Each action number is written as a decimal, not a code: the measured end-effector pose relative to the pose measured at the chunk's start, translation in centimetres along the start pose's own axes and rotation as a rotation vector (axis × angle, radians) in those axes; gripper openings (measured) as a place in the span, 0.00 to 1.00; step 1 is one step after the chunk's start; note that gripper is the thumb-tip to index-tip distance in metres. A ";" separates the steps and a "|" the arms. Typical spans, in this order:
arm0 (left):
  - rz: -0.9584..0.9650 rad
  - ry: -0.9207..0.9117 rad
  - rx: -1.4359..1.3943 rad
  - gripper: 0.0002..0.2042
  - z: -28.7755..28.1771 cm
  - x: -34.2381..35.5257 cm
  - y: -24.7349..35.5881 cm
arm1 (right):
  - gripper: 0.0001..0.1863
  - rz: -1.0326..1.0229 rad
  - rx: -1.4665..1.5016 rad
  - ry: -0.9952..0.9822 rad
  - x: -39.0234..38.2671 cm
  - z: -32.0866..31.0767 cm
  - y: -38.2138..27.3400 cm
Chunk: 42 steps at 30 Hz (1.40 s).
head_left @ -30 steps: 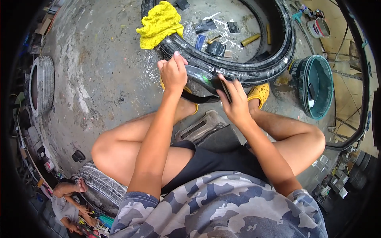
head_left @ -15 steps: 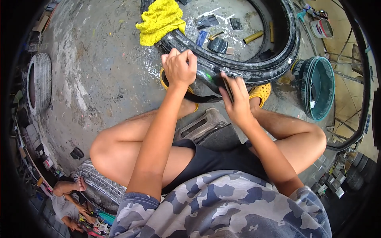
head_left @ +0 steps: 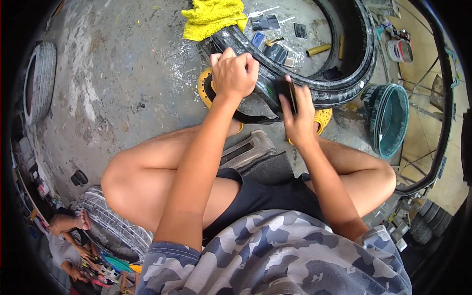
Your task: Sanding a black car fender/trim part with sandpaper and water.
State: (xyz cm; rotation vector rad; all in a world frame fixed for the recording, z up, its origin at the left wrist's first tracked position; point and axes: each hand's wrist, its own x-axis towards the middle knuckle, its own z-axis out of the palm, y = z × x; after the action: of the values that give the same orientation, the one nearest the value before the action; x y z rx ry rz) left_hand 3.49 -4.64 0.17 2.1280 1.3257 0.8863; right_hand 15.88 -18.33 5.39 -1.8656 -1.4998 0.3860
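I am seeing the left hand clenching the black rubber tyre rim; the right hand, fingers closed, is pressing a dark flat tool just rightward.

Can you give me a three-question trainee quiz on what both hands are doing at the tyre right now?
1. True or false: the left hand rests on the black tyre.
2. What does the right hand press to the tyre? A) a small dark flat tool B) a yellow cloth C) a teal bucket
3. Which thing lies draped over the tyre's far-left rim?

Key
1. True: it grips the tyre's near edge.
2. A: the small dark tool; what kind it is cannot be told.
3. The yellow cloth; the teal bucket stands to the right.
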 end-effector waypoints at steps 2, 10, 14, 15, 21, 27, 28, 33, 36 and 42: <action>0.053 0.015 0.075 0.14 0.5 0.0 -0.1 | 0.27 -0.063 0.036 0.040 -3.7 -0.3 0.9; 0.148 -0.031 0.016 0.10 -0.6 0.2 0.2 | 0.29 -0.068 -0.095 0.052 -1.7 0.2 -0.4; 0.142 -0.010 0.039 0.09 -0.3 0.2 0.0 | 0.29 -0.057 -0.144 0.039 -3.7 0.6 0.1; 0.137 -0.001 0.051 0.09 -0.4 0.2 0.0 | 0.29 -0.074 -0.206 0.038 -1.9 0.9 0.1; 0.179 -0.069 0.094 0.17 -0.1 0.2 0.2 | 0.31 -0.087 -0.071 0.122 -5.0 0.9 0.5; 0.132 -0.024 0.115 0.16 0.1 0.0 0.2 | 0.29 0.047 -0.258 0.005 -0.8 0.9 -0.7; 0.120 -0.044 0.128 0.15 0.0 0.0 0.2 | 0.29 -0.002 -0.172 0.034 -2.3 0.7 -0.4; 0.133 -0.017 0.136 0.16 0.4 0.4 0.3 | 0.27 -0.087 -0.113 0.093 -2.4 0.9 0.3; 0.155 0.002 0.116 0.16 0.4 0.5 0.2 | 0.26 -0.098 -0.177 0.071 0.6 1.1 -0.1; 0.144 0.005 0.120 0.16 0.4 0.6 -0.1 | 0.27 -0.126 -0.096 0.090 -3.9 0.6 0.5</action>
State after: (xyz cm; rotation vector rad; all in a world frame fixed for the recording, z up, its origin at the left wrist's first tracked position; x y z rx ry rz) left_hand 3.95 -4.05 -0.04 2.3398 1.2698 0.8882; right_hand 14.79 -21.80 3.88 -1.8253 -1.5887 0.1715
